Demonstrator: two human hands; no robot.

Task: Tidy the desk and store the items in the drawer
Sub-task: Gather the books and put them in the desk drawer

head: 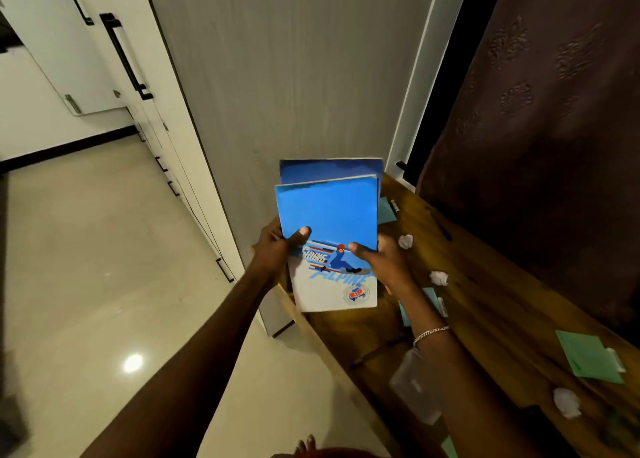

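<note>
Both my hands hold a stack of blue notebooks (327, 211) lifted above the left end of the wooden desk (491, 294). The front cover is blue on top and white below, with a skier picture. My left hand (278, 246) grips the stack's left edge, thumb over the cover. My right hand (382, 260) grips the right edge, thumb on the skier print. A second blue notebook (329, 170) sticks out behind the first. On the desk lie crumpled paper balls (439, 278), green sticky notes (588, 357) and pens (394, 205). No drawer is visible.
A grey cabinet panel (294, 76) stands behind the notebooks, white wardrobe doors with black handles (126, 57) to the left. A dark curtain (554, 111) hangs behind the desk. A clear plastic box (415, 385) sits near the desk's front edge. Glossy floor (104, 267) lies at left.
</note>
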